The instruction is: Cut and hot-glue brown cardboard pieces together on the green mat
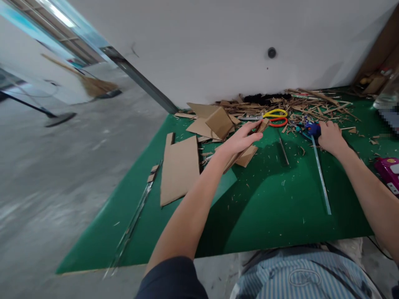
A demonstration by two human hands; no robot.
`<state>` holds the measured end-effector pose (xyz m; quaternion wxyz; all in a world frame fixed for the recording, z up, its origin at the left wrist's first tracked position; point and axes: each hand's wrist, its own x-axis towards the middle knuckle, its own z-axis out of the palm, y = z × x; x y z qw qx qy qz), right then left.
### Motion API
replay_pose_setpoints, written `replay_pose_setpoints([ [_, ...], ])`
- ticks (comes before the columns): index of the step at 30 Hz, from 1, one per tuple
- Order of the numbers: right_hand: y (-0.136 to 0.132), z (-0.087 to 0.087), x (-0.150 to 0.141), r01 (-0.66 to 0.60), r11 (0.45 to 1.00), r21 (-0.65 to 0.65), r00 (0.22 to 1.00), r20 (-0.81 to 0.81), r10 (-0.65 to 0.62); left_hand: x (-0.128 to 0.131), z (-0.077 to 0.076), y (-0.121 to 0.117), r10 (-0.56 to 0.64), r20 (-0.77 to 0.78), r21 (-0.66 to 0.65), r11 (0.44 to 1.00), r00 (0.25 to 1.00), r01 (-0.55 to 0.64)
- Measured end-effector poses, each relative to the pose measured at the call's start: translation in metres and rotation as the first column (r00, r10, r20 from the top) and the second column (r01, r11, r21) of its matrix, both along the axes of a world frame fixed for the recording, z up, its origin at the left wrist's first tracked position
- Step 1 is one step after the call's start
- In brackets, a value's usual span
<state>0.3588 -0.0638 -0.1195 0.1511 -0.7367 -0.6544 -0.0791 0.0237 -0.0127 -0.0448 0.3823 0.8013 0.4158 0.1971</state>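
My left hand (239,141) is closed around folded cardboard (247,156), thumb on the near side, above the middle of the green table. My right hand (331,136) grips a blue glue gun (312,129) farther right. A long clear glue stick (321,174) runs from the glue gun toward the table's front edge. Between my hands lie scissors (274,117) with one yellow and one orange handle loop. Just in front of them is a thin metal rod (283,151). A flat cardboard sheet (180,169) rests left of my left forearm.
Cardboard scraps and strips (314,106) pile against the white wall (218,45). Clear sticks (132,224) lie along the left side of the green table (102,245). A magenta power strip (389,171) sits at the right edge. A broom (96,86) is on the floor beyond.
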Motion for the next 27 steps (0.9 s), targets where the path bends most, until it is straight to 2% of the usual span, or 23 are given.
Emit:
replay_pose_setpoints([
  [3,-0.006,0.012,-0.007,0.004,0.999,0.046,1.0,0.002,-0.004,-0.003,-0.001,0.002,-0.049,0.018,-0.029,0.998,0.999,0.05],
  [9,-0.019,0.032,-0.014,-0.016,0.976,0.215,0.998,-0.056,0.028,-0.005,0.0,0.005,-0.076,-0.084,0.058,0.995,0.994,0.081],
  [12,-0.018,0.032,-0.016,-0.101,0.95,0.294,0.976,-0.159,0.152,-0.005,0.0,0.004,-0.039,-0.147,0.124,0.991,0.988,0.058],
  [15,-0.019,0.031,-0.029,-0.194,0.912,0.361,0.882,-0.343,0.323,-0.004,0.002,0.0,-0.04,-0.238,0.235,0.967,0.97,0.097],
  [18,-0.025,0.034,-0.049,-0.286,0.913,0.292,0.746,-0.53,0.404,-0.002,0.005,-0.003,-0.056,-0.307,0.293,0.944,0.95,0.15],
  [20,-0.03,0.037,-0.06,-0.36,0.905,0.226,0.698,-0.578,0.422,-0.002,0.006,-0.004,-0.046,-0.335,0.317,0.935,0.941,0.159],
  [24,-0.034,0.038,-0.067,-0.372,0.918,0.137,0.697,-0.612,0.374,-0.003,0.009,-0.006,-0.025,-0.358,0.341,0.927,0.933,0.156],
  [27,-0.033,0.039,-0.066,-0.359,0.924,0.132,0.714,-0.598,0.363,-0.003,0.012,-0.007,-0.048,-0.343,0.333,0.928,0.938,0.169],
])
